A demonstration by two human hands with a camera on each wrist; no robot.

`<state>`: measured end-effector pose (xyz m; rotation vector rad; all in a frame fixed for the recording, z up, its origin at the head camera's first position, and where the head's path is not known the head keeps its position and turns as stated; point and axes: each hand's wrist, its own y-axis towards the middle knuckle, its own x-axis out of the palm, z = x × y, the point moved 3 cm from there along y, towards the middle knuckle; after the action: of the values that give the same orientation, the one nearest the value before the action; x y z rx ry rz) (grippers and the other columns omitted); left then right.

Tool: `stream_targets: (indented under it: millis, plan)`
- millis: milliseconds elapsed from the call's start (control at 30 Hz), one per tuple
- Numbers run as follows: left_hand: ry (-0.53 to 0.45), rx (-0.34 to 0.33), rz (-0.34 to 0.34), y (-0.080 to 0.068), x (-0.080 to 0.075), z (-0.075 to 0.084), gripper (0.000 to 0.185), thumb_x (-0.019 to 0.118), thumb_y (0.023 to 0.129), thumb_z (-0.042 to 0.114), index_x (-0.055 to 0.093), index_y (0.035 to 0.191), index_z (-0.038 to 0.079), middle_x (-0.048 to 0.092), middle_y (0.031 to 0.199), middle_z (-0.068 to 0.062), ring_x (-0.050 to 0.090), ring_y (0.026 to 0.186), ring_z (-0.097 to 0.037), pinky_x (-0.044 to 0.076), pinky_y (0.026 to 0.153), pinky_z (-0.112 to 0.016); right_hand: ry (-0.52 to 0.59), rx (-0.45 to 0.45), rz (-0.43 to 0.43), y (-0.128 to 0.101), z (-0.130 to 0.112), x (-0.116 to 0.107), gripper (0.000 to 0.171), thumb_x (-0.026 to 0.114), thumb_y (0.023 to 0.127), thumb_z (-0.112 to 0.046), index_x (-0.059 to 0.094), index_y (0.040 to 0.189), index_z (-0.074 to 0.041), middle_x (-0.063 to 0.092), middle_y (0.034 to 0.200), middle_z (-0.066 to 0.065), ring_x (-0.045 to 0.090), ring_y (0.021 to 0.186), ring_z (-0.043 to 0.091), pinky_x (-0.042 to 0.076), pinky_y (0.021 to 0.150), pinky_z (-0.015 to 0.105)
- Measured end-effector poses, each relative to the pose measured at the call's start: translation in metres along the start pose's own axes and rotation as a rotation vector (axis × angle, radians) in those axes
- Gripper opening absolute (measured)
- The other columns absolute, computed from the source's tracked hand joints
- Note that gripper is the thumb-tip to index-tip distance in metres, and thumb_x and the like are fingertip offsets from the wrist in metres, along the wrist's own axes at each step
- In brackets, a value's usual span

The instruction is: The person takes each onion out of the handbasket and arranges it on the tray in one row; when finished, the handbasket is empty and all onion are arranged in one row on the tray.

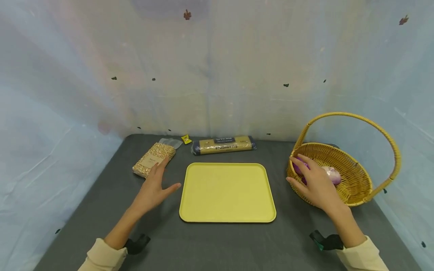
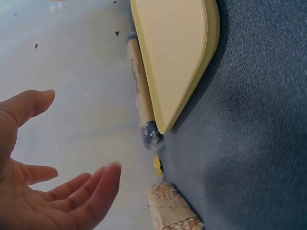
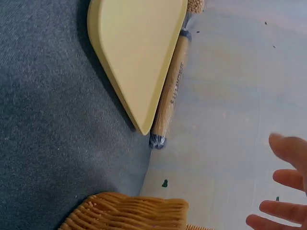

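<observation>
Plainly, both hands are empty with fingers spread and relaxed. The left hand (image 1: 154, 188) hovers over the dark table (image 1: 217, 241), its fingertips just short of the bean bag (image 1: 154, 159), with the tray (image 1: 228, 192) off its thumb side. The right hand (image 1: 313, 182) reaches over the near rim of the basket (image 1: 352, 177); a purple item (image 1: 299, 166) lies just under its fingertips and a pale pink one (image 1: 333, 174) just beyond them.

Risks, as I judge them: the right wrist could catch the wicker rim or the tall handle and tip the basket, since it is light. The bean bag looks slack and could sag or slip from a fingertip pinch.

Only the head view shows what lies in the basket and both hands at once. The wrist views show the open palms and the spaghetti pack (image 3: 169, 96) lying close along the tray's far edge, but nothing inside the basket.
</observation>
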<state>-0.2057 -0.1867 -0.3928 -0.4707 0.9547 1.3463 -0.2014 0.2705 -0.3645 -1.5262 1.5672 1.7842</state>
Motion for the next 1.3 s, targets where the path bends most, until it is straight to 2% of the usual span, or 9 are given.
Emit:
stream_targets:
  millis: [133, 267, 367, 467, 633, 900, 1000, 1200, 1300]
  plan:
    - [-0.086, 0.011, 0.003, 0.003, 0.006, -0.005, 0.082, 0.070, 0.084, 0.028, 0.022, 0.146, 0.002, 0.046, 0.120, -0.022, 0.055, 0.083, -0.028, 0.048, 0.077, -0.048, 0.075, 0.046, 0.042, -0.003, 0.006, -0.003, 0.062, 0.076, 0.077, -0.017, 0.050, 0.133, -0.008, 0.047, 0.129, 0.020, 0.049, 0.113, 0.041, 0.047, 0.083, 0.060]
    - [-0.186, -0.016, -0.028, 0.006, 0.014, -0.011, 0.076, 0.070, 0.084, 0.022, 0.027, 0.143, -0.002, 0.045, 0.119, -0.024, 0.058, 0.077, -0.024, 0.053, 0.061, -0.032, 0.131, 0.077, 0.089, -0.005, 0.013, -0.005, 0.062, 0.077, 0.074, -0.008, 0.050, 0.130, -0.005, 0.048, 0.125, 0.020, 0.050, 0.111, 0.039, 0.049, 0.078, 0.060]
    - [-0.269, -0.063, -0.064, 0.008, 0.021, -0.016, 0.075, 0.069, 0.085, 0.019, 0.026, 0.143, -0.002, 0.042, 0.120, -0.027, 0.059, 0.073, -0.023, 0.054, 0.054, -0.030, 0.136, 0.093, 0.108, -0.007, 0.018, -0.005, 0.061, 0.077, 0.074, -0.007, 0.051, 0.129, -0.004, 0.049, 0.123, 0.020, 0.050, 0.109, 0.038, 0.049, 0.077, 0.060]
    - [-0.325, -0.114, -0.100, 0.009, 0.029, -0.020, 0.074, 0.068, 0.085, 0.017, 0.025, 0.144, 0.000, 0.041, 0.121, -0.028, 0.060, 0.071, -0.024, 0.055, 0.054, -0.034, 0.128, 0.105, 0.114, -0.008, 0.022, -0.005, 0.059, 0.076, 0.076, -0.009, 0.051, 0.129, -0.005, 0.050, 0.122, 0.020, 0.054, 0.102, 0.036, 0.051, 0.072, 0.057]
    - [-0.349, -0.183, -0.143, 0.009, 0.041, -0.027, 0.072, 0.067, 0.086, 0.016, 0.026, 0.144, 0.002, 0.042, 0.121, -0.029, 0.060, 0.062, -0.020, 0.055, 0.053, -0.035, 0.103, 0.097, 0.141, -0.007, 0.025, -0.006, 0.058, 0.076, 0.075, -0.007, 0.052, 0.127, -0.004, 0.051, 0.119, 0.019, 0.060, 0.087, 0.031, 0.055, 0.064, 0.051]
    - [-0.367, -0.243, -0.169, 0.007, 0.059, -0.034, 0.071, 0.066, 0.086, 0.013, 0.027, 0.143, -0.002, 0.042, 0.117, -0.028, 0.054, 0.065, -0.020, 0.054, 0.049, -0.032, 0.106, 0.130, 0.141, -0.005, 0.026, -0.011, 0.056, 0.077, 0.075, -0.006, 0.053, 0.126, -0.002, 0.052, 0.117, 0.019, 0.054, 0.092, 0.028, 0.054, 0.067, 0.049]
    - [-0.381, -0.253, -0.173, 0.008, 0.064, -0.035, 0.072, 0.067, 0.086, 0.014, 0.026, 0.144, -0.002, 0.041, 0.117, -0.028, 0.053, 0.068, -0.021, 0.054, 0.048, -0.031, 0.120, 0.135, 0.146, -0.004, 0.028, -0.012, 0.055, 0.076, 0.075, -0.006, 0.053, 0.126, -0.002, 0.052, 0.118, 0.019, 0.053, 0.091, 0.027, 0.051, 0.070, 0.049]
    - [-0.404, -0.264, -0.157, 0.007, 0.072, -0.037, 0.069, 0.066, 0.086, 0.012, 0.029, 0.142, -0.004, 0.042, 0.112, -0.024, 0.049, 0.068, -0.021, 0.052, 0.047, -0.029, 0.108, 0.128, 0.170, -0.003, 0.033, -0.014, 0.055, 0.075, 0.076, -0.006, 0.053, 0.127, -0.004, 0.053, 0.117, 0.019, 0.055, 0.091, 0.027, 0.043, 0.071, 0.036]
    - [-0.389, -0.262, -0.144, 0.006, 0.075, -0.036, 0.065, 0.066, 0.086, 0.011, 0.033, 0.140, -0.006, 0.044, 0.109, -0.024, 0.048, 0.066, -0.020, 0.052, 0.046, -0.028, 0.112, 0.132, 0.171, -0.003, 0.036, -0.015, 0.055, 0.074, 0.077, -0.006, 0.053, 0.128, -0.004, 0.053, 0.117, 0.018, 0.054, 0.091, 0.027, 0.043, 0.072, 0.036]
